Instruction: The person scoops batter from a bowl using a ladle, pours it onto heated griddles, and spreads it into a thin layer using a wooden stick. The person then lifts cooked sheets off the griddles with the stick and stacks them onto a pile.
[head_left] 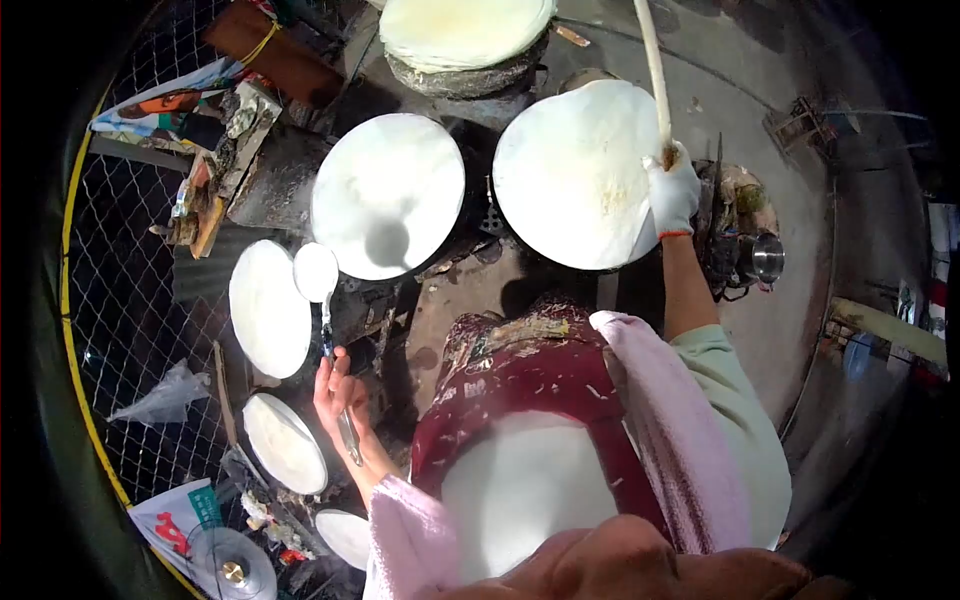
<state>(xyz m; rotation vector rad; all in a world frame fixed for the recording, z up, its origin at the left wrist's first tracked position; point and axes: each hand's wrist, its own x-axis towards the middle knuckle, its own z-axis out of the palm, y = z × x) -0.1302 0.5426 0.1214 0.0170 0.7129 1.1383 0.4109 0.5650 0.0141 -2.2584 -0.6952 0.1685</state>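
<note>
In the head view, my left hand (342, 392) grips a ladle (316, 273) by its metal handle. The ladle's bowl is white inside and hangs between two round white sheets. A large white round sheet (388, 190) lies just beyond it, with a shadow on it. My right hand (674, 195), in a white glove with an orange cuff, is closed round the lower end of a long pale stick (652, 70). That hand is at the right edge of another large round white sheet (570, 175), whose rim there looks slightly raised.
A thick stack of pale round sheets (465, 35) stands at the top. Smaller white rounds (270, 310) line the left side, beside a wire fence (120, 250). A metal pot (765, 258) is at the right. A clear lid (232, 565) lies at the lower left.
</note>
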